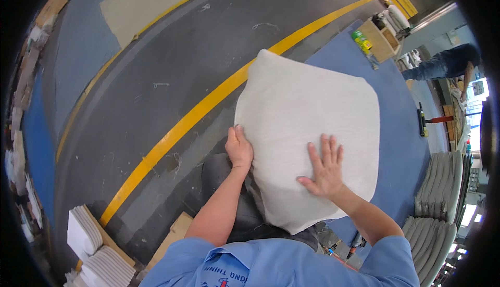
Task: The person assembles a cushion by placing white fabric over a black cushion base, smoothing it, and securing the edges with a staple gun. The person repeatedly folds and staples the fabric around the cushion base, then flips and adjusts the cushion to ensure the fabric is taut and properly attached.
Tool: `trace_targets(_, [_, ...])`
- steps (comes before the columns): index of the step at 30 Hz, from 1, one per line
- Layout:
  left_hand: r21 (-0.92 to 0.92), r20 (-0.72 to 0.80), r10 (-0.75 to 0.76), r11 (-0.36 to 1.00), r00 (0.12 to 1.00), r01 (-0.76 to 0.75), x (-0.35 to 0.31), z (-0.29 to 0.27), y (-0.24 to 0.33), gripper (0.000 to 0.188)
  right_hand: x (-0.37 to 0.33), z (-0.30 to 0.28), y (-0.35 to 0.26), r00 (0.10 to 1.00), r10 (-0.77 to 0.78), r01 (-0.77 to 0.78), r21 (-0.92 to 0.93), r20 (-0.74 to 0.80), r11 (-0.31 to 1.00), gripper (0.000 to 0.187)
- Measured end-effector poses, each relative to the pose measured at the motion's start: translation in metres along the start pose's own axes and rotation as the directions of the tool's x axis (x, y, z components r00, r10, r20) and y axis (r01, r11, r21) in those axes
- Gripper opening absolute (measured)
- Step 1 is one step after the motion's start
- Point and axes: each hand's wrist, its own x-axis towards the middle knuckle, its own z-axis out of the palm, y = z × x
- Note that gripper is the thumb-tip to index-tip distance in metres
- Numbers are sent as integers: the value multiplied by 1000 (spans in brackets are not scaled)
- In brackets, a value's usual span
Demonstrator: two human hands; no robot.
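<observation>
A plump, off-white square cushion lies on the near edge of a blue-topped table, overhanging toward me. My left hand grips the cushion's left edge, fingers curled around it. My right hand lies flat on top of the cushion near its lower right, fingers spread apart. Both forearms come up from the lower edge out of light blue sleeves.
Stacks of folded white covers sit at the table's right end, more white stacks on cardboard at lower left. A black-and-red tool and a wooden box stand on the table. Another person bends over at far right. Yellow floor lines cross the grey floor.
</observation>
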Motion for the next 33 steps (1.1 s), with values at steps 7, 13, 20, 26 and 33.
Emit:
trace_targets(7, [-133, 3, 27, 991, 1000, -26, -2, 5, -5, 39, 57, 7, -79, 983, -116, 113, 26, 144, 993, 115])
trace_targets(13, [-242, 62, -6, 970, 998, 20, 5, 1, -7, 40, 90, 12, -117, 977, -90, 96, -24, 192, 995, 102])
trace_targets(20, [-425, 390, -108, 860, 914, 283, 23, -29, -20, 37, 98, 8, -125, 976, -72, 85, -56, 206, 995, 96])
trace_targets(26, [-228, 814, -315, 599, 487, 768, 15, -63, -9, 38, 92, 5, -121, 975, -59, 76, -71, 215, 995, 95])
trace_targets(33, [-141, 829, -337, 646, 446, 750, -5, -56, -10, 63, 91, 0, -120, 973, -80, 98, -72, 216, 993, 94])
